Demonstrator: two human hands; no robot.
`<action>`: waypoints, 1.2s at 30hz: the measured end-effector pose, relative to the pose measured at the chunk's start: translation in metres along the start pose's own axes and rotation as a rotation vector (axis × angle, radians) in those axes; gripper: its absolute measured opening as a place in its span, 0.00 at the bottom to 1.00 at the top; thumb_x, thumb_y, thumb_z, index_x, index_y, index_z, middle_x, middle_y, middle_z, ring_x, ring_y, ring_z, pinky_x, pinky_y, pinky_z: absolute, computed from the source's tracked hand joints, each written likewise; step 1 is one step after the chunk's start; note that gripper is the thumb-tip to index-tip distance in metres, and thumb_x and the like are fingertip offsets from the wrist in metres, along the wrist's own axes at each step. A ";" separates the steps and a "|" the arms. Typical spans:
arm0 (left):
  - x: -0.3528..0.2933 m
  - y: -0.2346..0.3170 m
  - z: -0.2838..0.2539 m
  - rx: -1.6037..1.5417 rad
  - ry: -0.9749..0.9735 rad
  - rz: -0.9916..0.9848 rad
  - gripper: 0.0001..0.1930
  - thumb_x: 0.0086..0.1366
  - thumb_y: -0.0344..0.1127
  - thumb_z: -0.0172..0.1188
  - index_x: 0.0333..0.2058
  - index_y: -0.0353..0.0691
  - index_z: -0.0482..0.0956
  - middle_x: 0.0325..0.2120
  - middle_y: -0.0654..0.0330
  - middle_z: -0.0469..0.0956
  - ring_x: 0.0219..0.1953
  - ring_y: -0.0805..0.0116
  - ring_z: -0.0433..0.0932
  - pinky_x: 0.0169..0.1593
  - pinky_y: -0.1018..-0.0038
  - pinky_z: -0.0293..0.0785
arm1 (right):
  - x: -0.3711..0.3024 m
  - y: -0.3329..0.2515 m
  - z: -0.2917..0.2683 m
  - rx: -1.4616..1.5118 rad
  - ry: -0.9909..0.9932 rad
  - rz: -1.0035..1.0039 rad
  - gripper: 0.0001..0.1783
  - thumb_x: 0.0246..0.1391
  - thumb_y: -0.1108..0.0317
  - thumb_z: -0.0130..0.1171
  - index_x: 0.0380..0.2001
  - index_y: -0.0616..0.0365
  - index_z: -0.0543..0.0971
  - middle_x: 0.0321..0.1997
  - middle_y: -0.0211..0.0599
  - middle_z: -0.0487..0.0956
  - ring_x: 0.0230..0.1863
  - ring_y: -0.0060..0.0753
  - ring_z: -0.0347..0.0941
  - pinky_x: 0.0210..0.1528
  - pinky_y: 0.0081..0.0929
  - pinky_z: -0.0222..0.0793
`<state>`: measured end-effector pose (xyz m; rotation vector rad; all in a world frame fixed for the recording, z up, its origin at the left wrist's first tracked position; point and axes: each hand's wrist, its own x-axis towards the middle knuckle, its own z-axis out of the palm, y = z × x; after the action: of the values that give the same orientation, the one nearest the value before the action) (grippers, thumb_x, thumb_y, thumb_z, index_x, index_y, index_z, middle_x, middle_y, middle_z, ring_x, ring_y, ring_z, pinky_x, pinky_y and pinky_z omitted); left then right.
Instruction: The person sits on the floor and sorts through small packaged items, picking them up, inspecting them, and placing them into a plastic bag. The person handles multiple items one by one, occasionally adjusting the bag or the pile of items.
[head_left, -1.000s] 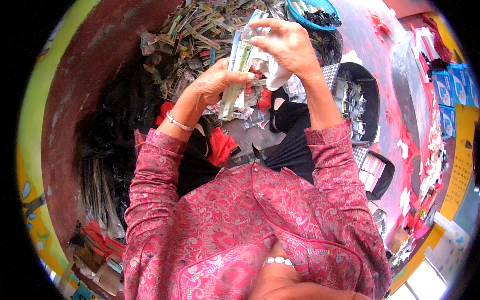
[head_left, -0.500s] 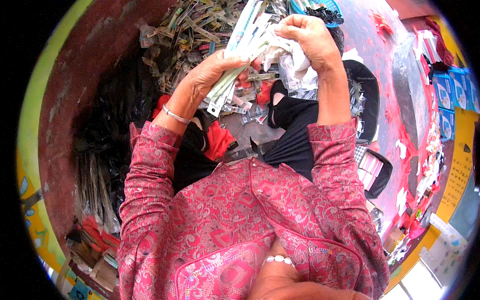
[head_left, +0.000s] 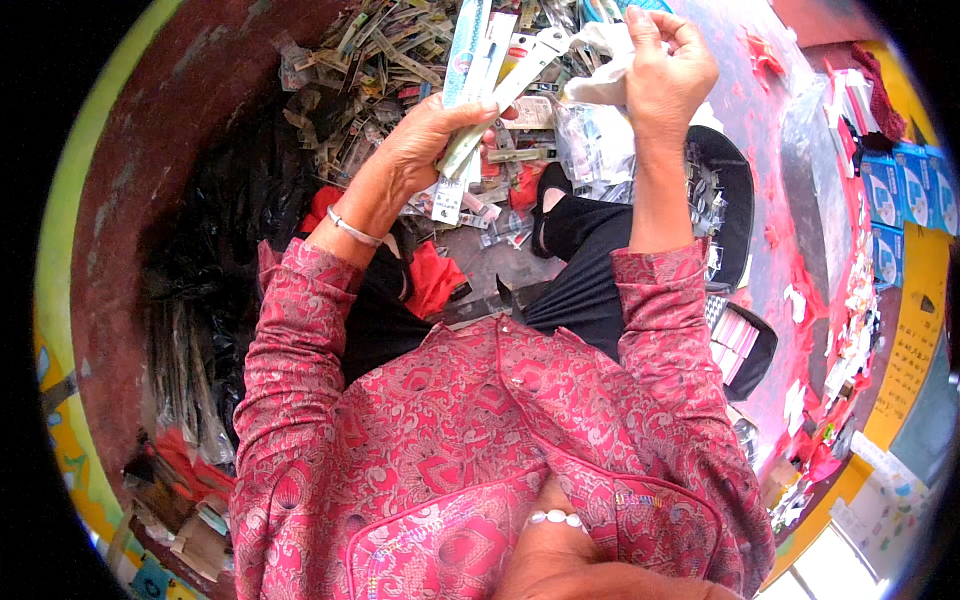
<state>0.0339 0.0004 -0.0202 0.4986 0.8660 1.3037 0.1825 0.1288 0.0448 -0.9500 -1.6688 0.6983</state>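
Observation:
My left hand [head_left: 425, 140] is closed round a fanned bundle of long narrow packets [head_left: 468, 75], white, blue and pale green. The thumb presses on top, and the lower ends stick out below the fingers. To its right, my right hand [head_left: 668, 85] is raised and pinches a crumpled white piece [head_left: 600, 80], cloth-like or thin plastic, which hangs to the left of the fingers. A gap separates that white piece from my right thumb's side and the bundle. Beneath both hands lie more flat packets and a clear plastic bag [head_left: 595, 145].
A large heap of narrow packets [head_left: 375, 65] spreads ahead. On the right stand a black tray [head_left: 735, 190] and a black box of pink striped pieces [head_left: 738, 345]. A blue basket [head_left: 610, 10] is at the far edge. Black plastic [head_left: 215, 210] lies left, red cloth [head_left: 437, 280] between my legs.
My right hand has moved right and up, away from the bundle, drawing the white piece with it. The packets in my left hand now stand fanned more widely apart.

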 end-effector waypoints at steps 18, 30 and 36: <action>-0.002 0.004 -0.002 -0.014 0.111 0.074 0.17 0.51 0.35 0.58 0.39 0.36 0.70 0.31 0.59 0.75 0.24 0.78 0.70 0.25 0.83 0.69 | -0.017 0.018 -0.001 0.344 -0.546 0.686 0.16 0.44 0.58 0.58 0.25 0.63 0.75 0.24 0.32 0.75 0.24 0.22 0.72 0.28 0.16 0.66; 0.000 0.006 -0.013 0.038 0.242 -0.084 0.14 0.56 0.43 0.54 0.35 0.39 0.73 0.26 0.66 0.72 0.20 0.82 0.66 0.22 0.87 0.64 | -0.006 0.010 -0.004 0.695 -0.785 0.741 0.05 0.41 0.73 0.58 0.23 0.63 0.75 0.21 0.35 0.75 0.20 0.22 0.71 0.24 0.18 0.68; 0.001 0.003 -0.004 0.028 0.126 -0.008 0.16 0.53 0.41 0.57 0.37 0.38 0.73 0.27 0.66 0.73 0.23 0.79 0.69 0.25 0.84 0.67 | -0.030 0.003 0.023 -0.033 -1.084 0.139 0.12 0.38 0.64 0.58 0.14 0.61 0.72 0.14 0.24 0.67 0.18 0.15 0.59 0.19 0.18 0.54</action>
<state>0.0288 0.0016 -0.0202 0.4385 0.9907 1.3279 0.1655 0.1050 0.0216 -0.7339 -2.5478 1.4426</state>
